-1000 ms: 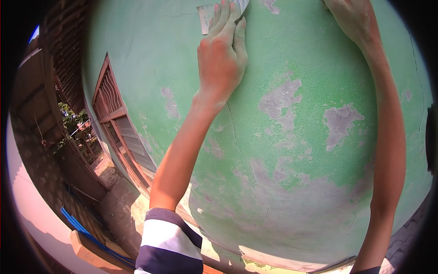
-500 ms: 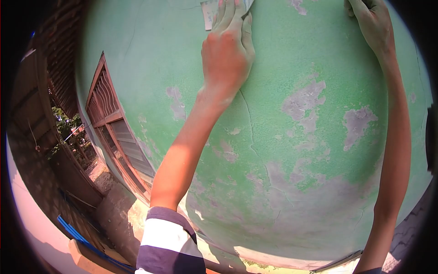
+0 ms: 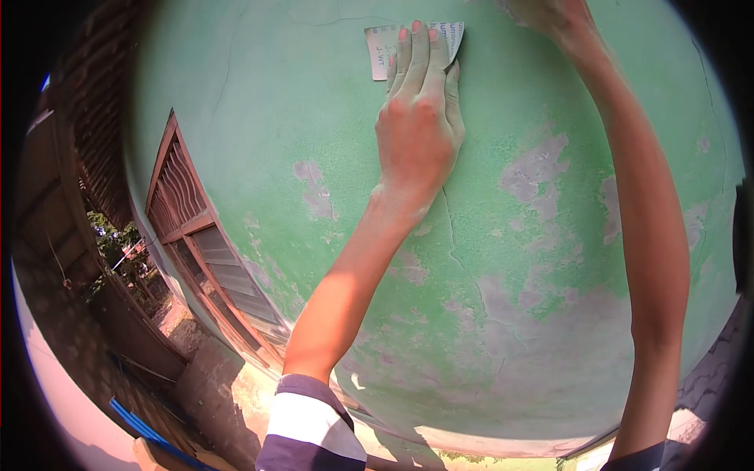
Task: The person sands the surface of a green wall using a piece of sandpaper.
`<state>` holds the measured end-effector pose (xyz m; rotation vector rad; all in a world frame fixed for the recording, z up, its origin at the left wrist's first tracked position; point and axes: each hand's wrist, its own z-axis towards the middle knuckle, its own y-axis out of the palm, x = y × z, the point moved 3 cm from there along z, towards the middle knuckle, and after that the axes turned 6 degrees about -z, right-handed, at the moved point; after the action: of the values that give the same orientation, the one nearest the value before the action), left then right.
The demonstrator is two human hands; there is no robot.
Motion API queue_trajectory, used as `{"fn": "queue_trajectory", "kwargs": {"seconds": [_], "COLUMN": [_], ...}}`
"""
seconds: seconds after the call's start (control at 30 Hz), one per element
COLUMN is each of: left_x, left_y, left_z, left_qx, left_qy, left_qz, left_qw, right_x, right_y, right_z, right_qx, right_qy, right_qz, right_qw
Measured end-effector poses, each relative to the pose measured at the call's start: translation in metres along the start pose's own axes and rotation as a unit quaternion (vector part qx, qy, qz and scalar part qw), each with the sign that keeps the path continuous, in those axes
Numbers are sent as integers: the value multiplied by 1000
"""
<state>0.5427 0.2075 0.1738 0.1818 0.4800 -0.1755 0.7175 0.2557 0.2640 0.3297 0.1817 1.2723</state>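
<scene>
A small sheet of sandpaper (image 3: 378, 56), its pale printed back facing out, lies against the green wall (image 3: 503, 102) in the upper middle. My left hand (image 3: 420, 110) presses it to the wall, fingers stretched up over it and the thumb side at its curled right edge. Pale dust coats these fingers. At the top right, my right hand (image 3: 554, 17) is raised near the wall, blurred and partly cut off by the frame edge. Its fingers do not show clearly, so I cannot make out whether it holds anything.
Grey patches of bare plaster (image 3: 538, 169) and thin cracks mark the wall. To the left are a brown wooden window (image 3: 188, 204) with louvres and a dark roofed area. Blue tubes (image 3: 149, 432) lie at the lower left.
My left hand and the sandpaper now appear lower and slightly right in view, partly because the view has shifted. My right hand has swung up and left, across the wall.
</scene>
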Motion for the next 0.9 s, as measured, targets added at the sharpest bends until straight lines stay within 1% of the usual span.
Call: {"fn": "queue_trajectory", "kwargs": {"seconds": [0.07,0.1,0.13,0.17,0.2,0.23,0.27,0.33,0.4,0.47,0.5,0.57,0.6,0.63,0.67,0.7,0.73,0.8,0.83,0.87,0.9], "left_x": [-15,-28,-35,-48,-76,-81,-86,-77,-62,-59,-62,-89,-105,-117,-121,-119,-115,-84,-64,-50,-45], "left_y": [-2,-4,-13,-20,-13,-14,-9,-6,-11,-23,-27,-23,-27,-31,-32,-33,-36,-50,-51,-48,-51], "left_z": [20,36,71,105,129,144,138,110,53,20,16,57,93,119,123,125,121,65,20,-20,-33], "left_qx": [-9,-18,-89,-156,-78,-2,4,86,15,-2,-8,18,-77,-164,-162,-97,-34,-175,-100,-25,-26], "left_qy": [0,-9,-105,-202,-135,-69,-68,7,15,13,13,53,-104,-258,-260,-184,-109,-198,-113,-24,-21], "left_qz": [-3,-5,22,46,41,38,37,15,44,20,-5,44,84,119,119,75,32,29,13,-6,-10], "left_qw": [1000,1000,990,966,987,997,997,996,999,1000,1000,997,988,945,945,975,993,964,988,999,999], "right_x": [-2,-5,-8,-9,-7,-5,-3,-3,-13,-30,-26,-8,-2,2,-3,-8,-24,-29,-20,-11,-7], "right_y": [26,26,26,27,29,29,31,29,21,11,13,25,30,32,31,31,25,20,22,22,22], "right_z": [0,-2,-8,-9,-6,-5,-3,-4,-9,-20,-19,-7,-8,-7,-6,-9,-16,-21,-14,-10,-11], "right_qx": [61,67,30,-8,-6,-17,-28,-30,-37,-32,-29,-58,-64,-40,-12,-17,-3,9,-22,-52,-49], "right_qy": [-162,-168,-139,-112,-120,-107,-93,-83,-70,-63,-61,-64,-63,-88,-113,-114,-116,-114,-88,-59,-57], "right_qz": [-64,-67,-33,0,-4,25,55,47,43,14,14,18,22,6,-13,-13,-30,-50,-15,18,14], "right_qw": [983,981,989,994,993,994,994,995,996,997,998,996,996,995,993,993,993,992,996,997,997]}}
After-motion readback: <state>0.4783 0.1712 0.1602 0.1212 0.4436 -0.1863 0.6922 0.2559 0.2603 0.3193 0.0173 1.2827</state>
